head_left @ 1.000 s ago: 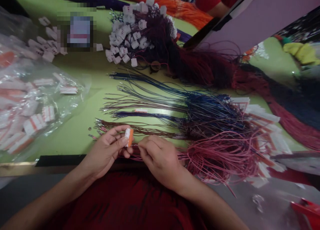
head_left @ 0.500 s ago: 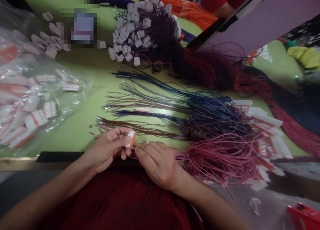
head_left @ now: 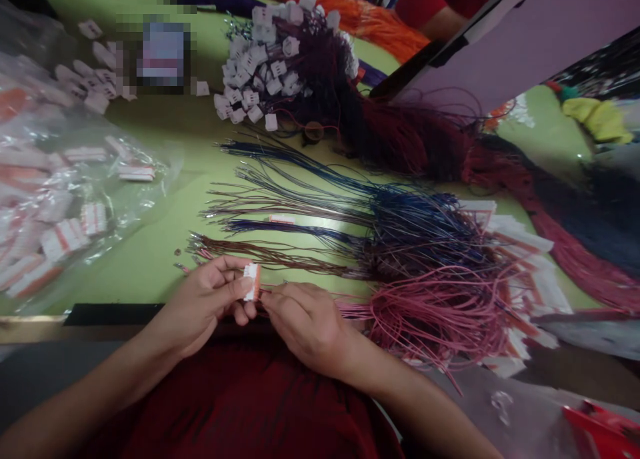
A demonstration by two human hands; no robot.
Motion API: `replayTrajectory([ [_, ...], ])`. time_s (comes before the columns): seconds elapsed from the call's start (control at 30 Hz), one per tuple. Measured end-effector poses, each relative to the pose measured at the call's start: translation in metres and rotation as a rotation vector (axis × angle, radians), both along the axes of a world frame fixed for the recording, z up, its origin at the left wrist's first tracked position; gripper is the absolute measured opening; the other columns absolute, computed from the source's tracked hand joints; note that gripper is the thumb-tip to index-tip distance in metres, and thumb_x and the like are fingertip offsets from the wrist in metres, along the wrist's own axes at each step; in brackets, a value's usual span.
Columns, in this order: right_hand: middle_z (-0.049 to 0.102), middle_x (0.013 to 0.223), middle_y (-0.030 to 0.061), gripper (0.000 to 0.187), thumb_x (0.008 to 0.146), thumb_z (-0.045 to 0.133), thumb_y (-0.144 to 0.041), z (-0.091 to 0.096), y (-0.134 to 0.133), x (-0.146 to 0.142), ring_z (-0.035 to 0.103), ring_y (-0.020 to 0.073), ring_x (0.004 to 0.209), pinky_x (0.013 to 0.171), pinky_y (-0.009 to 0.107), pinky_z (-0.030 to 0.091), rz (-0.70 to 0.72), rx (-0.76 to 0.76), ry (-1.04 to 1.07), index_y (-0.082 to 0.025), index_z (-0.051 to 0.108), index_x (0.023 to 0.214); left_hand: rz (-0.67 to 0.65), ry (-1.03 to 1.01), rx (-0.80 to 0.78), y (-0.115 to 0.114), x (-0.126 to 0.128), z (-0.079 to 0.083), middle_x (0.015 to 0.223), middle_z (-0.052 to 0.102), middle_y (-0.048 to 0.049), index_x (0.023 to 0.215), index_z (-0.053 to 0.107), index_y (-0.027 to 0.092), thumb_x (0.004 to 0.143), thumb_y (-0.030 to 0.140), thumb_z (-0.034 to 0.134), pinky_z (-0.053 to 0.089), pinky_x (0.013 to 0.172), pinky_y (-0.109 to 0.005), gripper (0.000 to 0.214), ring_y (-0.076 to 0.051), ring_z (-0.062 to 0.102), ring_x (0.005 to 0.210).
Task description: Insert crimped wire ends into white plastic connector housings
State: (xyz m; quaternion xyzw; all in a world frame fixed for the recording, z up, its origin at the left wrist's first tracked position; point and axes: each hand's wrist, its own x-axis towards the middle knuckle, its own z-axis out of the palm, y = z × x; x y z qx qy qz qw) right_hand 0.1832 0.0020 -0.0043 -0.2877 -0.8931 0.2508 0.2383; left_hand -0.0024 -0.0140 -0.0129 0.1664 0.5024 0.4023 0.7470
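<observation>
A small white and orange connector housing [head_left: 252,282] is pinched between the thumb and fingers of my left hand [head_left: 215,292]. My right hand [head_left: 305,322] is closed just right of it, its fingertips pinching a thin pink wire [head_left: 266,292] close to the orange side of the housing. Whether the wire's end sits inside the housing is too small to tell. Pink wires [head_left: 440,312] lie in a looped bundle to the right. Brown wires [head_left: 280,258] and dark blue wires [head_left: 295,227] stretch across the table beyond my hands, their metal-tipped ends pointing left.
A clear plastic bag [head_left: 100,199] with many housings lies at the left. White connectors [head_left: 250,72] on dark red and black wires are heaped at the back. White and orange pieces [head_left: 530,246] lie at the bundle's right. Another person's arm [head_left: 440,22] shows behind a slanted panel [head_left: 525,46].
Both hands have shifted slightly left, and the housing is turned more upright. My right fingertips have come closer to its orange side. The whole view has moved a little.
</observation>
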Motion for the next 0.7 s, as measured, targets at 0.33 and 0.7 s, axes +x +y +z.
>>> replayTrajectory([
  [0.33, 0.064, 0.077, 0.0072, 0.014, 0.083, 0.051, -0.007, -0.020, 0.053, 0.017, 0.051, 0.0186, 0.074, 0.066, 0.033, 0.035, -0.244, 0.219, -0.410, -0.016, 0.059, 0.075, -0.141, -0.026, -0.044, 0.005, -0.004, -0.005, 0.060, 0.063, 0.0022, 0.105, 0.053, 0.015, 0.075, 0.027, 0.072, 0.047, 0.043, -0.020, 0.037, -0.012, 0.060, 0.046],
  [0.7, 0.067, 0.086, 0.0020, 0.012, 0.087, 0.054, -0.010, 0.055, 0.023, -0.009, 0.062, 0.0109, 0.083, 0.075, 0.022, 0.049, 0.167, -0.347, 0.046, -0.019, 0.061, 0.092, -0.138, -0.035, -0.078, 0.000, 0.000, -0.005, 0.064, 0.063, 0.0022, 0.126, 0.044, 0.016, 0.074, 0.025, 0.071, 0.047, 0.047, -0.021, 0.059, -0.012, 0.060, 0.051],
])
